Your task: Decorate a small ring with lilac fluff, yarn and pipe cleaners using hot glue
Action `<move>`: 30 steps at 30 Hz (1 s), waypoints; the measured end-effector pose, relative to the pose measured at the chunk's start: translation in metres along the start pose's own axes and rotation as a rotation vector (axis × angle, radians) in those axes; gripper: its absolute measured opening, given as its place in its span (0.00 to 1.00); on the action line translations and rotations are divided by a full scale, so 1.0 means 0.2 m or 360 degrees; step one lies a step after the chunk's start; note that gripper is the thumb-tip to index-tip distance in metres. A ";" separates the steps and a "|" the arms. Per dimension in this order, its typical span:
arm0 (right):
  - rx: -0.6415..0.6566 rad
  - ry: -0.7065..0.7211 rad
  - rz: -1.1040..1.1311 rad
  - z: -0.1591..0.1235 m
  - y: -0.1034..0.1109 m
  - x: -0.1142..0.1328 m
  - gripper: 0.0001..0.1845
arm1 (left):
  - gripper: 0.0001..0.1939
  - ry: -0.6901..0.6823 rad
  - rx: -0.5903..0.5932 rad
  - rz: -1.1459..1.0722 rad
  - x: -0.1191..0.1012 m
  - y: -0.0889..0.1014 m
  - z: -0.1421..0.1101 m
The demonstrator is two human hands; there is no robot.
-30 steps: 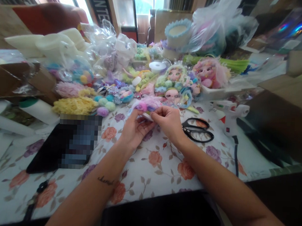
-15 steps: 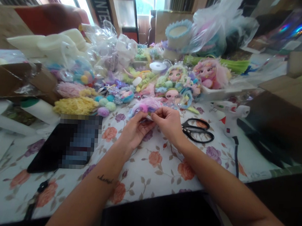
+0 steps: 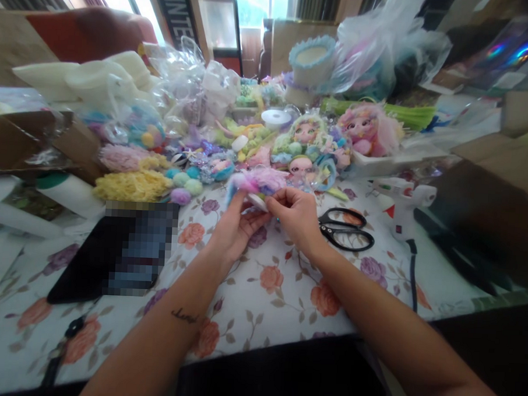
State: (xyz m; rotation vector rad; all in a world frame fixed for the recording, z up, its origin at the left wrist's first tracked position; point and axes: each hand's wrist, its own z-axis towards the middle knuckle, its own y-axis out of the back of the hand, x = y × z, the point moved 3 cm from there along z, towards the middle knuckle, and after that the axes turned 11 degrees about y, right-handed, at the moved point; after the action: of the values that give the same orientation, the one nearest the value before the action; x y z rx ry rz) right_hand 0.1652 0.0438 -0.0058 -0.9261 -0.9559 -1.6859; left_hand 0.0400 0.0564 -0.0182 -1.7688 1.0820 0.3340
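Observation:
Close together over the cloth, both hands are on a fluffy pink, lilac and blue craft piece [image 3: 269, 181]. My left hand [image 3: 237, 225] grips its left side, thumb on top and the other fingers curled underneath. A pale, flat, rounded part [image 3: 257, 202] of the piece shows between the hands. My right hand [image 3: 294, 217] pinches with thumb and forefinger at the right end of that pale part; what exactly lies in the pinch is hidden. Black-handled scissors [image 3: 348, 229] rest just right of my right hand, their blades out of sight.
Decorated dolls [image 3: 306, 130], pompoms [image 3: 188, 186] and yellow fluffy material [image 3: 131, 186] crowd the back of the flowered tablecloth [image 3: 251, 285]. A black tablet-like device [image 3: 84, 260] lies left. A white glue gun [image 3: 410, 195] is at right, near a cardboard box [image 3: 498, 138].
The fluffy piece has turned in my hands: its bright pink patch has shifted left and the pale rounded part has come into view. My arms have hardly moved.

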 end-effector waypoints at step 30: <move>0.0099 0.0209 -0.0185 -0.03 -0.02 0.04 0.08 | 0.06 -0.0118 -0.0015 -0.0075 -0.06 0.01 0.00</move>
State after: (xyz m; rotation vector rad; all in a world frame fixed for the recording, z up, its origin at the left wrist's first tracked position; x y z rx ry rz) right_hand 0.1576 0.0358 -0.0023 -0.7216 -0.9837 -1.7809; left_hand 0.0309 0.0617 -0.0119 -1.7734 0.9865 0.3735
